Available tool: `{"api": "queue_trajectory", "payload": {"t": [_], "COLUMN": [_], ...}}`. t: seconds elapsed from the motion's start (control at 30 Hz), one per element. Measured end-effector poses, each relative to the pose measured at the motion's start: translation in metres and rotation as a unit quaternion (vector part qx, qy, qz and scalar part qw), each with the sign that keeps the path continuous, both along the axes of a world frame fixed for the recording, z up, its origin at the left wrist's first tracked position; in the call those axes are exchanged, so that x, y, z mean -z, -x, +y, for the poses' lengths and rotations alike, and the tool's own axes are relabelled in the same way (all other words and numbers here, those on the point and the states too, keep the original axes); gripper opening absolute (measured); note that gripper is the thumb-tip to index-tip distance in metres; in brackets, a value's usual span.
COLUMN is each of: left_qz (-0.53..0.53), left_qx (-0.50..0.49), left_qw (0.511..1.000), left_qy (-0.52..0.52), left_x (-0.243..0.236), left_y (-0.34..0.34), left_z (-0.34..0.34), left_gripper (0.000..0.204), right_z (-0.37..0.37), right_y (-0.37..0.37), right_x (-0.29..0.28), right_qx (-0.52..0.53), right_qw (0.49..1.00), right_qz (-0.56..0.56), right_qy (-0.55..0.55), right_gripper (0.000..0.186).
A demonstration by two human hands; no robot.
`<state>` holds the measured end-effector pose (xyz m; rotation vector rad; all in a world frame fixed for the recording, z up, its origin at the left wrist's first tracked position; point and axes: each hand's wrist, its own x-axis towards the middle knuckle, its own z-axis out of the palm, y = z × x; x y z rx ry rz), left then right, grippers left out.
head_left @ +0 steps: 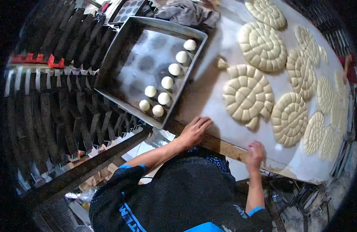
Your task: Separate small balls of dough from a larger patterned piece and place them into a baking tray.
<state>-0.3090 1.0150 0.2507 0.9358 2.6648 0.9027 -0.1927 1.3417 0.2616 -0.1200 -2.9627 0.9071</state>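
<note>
My left hand [196,130] rests palm down at the near edge of the pale work table [229,36], its fingers curled together. Whatever lies beneath it, if anything, is hidden. To its right, my right hand [255,152] is cupped over the same edge with bent fingers, slightly blurred; its palm cannot be seen. Just beyond both hands lies a flat coil of dough [248,92] cut into many small pieces, a few of them loose at its rim. Another cut dough coil [289,119] is beside it. Left of my left hand, a deep metal tray [182,89] holds several smooth white dough balls [167,82].
More cut dough coils [262,46] spread over the table's far and right parts. A grey cloth [186,13] lies crumpled behind the tray. Dark stacked racks or trays [51,112] fill the left side. At the far right edge, another person's arm [346,67] shows.
</note>
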Motion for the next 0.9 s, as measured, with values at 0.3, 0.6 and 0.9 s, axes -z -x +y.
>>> {"api": "queue_trajectory", "payload": {"t": [0.3,0.6,0.9], "left_qz": [0.036,-0.111,-0.217], "left_qx": [-0.216,-0.217,0.005], "left_qw": [0.971,0.970,0.952], "left_qy": [-0.094,-0.009,-0.218], "left_x": [-0.053,-0.048,-0.138], "left_y": [0.158,0.178,0.107], "left_z": [-0.152,-0.171,-0.051], "left_gripper": [0.043,0.126,0.052], "right_z": [-0.157,-0.307,-0.027], "right_y": [0.166,0.315,0.113], "right_x": [-0.119,-0.060,-0.067], "right_qx": [-0.005,-0.309,0.406], "right_qw": [0.947,0.933,0.887], "right_qz": [-0.092,0.185,0.091], "right_qy": [0.309,0.013,0.198], "right_gripper": [0.034,0.033,0.029]}}
